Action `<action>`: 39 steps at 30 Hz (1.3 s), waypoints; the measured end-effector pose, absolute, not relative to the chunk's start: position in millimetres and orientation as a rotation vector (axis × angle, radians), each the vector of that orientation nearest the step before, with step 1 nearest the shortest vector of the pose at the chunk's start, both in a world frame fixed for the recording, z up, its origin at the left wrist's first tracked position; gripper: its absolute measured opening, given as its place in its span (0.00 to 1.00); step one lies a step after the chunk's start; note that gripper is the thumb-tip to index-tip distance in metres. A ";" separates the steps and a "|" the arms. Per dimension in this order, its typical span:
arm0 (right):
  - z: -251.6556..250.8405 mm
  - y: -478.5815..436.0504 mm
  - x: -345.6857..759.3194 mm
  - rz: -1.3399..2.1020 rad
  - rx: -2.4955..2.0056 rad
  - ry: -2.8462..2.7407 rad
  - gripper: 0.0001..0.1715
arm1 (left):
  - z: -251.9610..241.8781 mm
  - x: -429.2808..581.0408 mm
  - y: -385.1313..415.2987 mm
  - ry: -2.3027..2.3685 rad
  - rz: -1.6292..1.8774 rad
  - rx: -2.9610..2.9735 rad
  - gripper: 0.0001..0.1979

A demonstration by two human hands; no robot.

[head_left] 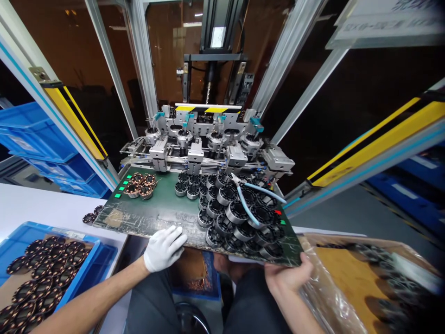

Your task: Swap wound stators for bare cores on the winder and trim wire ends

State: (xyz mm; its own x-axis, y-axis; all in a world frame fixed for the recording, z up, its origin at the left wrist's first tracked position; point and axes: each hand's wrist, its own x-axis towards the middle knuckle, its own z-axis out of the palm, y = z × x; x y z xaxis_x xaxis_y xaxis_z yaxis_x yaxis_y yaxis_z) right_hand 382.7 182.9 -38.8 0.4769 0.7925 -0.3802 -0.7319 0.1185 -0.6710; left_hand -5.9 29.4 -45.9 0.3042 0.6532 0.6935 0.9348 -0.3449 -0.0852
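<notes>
The person's gloved left hand (166,248) rests at the front edge of the green board (153,218), lower centre of the frame, fingers extended and close together, gripping nothing visible. The bare right hand (290,274) is at the board's lower-right corner; its fingers are largely out of sight, so whether they close on it cannot be told. Dark metal rings (216,207) crowd the board right of centre, stacked in layers; light-blue-handled pliers (248,204) lie across them, covering some. Copper-wound rings (141,186) sit at the board's left. Behind, mid-frame, a machine fixture (196,155) stands, its lower front partly hidden by the stack. A blue tray (95,260) of wound rings, lower left, is cut off by the frame; a plastic-lined box (335,297), lower right, holds blurred parts. The sign (389,28), upper right, is cropped and unreadable.
</notes>
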 end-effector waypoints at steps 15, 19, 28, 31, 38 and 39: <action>-51.5 186.2 388.1 1.147 -0.854 -0.041 0.26 | -42.9 -5.0 31.0 -1.385 -0.809 -2.081 0.16; -51.8 186.8 388.1 1.146 -0.840 -0.044 0.26 | -44.7 -5.5 31.0 -1.391 -0.802 -2.089 0.16; -52.3 186.2 385.7 1.104 -0.882 -0.077 0.22 | -42.9 -5.3 30.7 -1.389 -0.803 -2.087 0.16; -51.7 185.7 385.4 1.094 -0.907 -0.086 0.20 | -40.8 -4.4 31.5 -1.376 -0.826 -2.087 0.15; -52.4 185.0 386.7 1.103 -0.929 -0.103 0.22 | -34.6 -2.0 31.4 -1.388 -0.835 -2.078 0.14; -52.5 185.0 386.7 1.097 -0.930 -0.100 0.22 | -33.9 -1.9 31.3 -1.386 -0.833 -2.080 0.14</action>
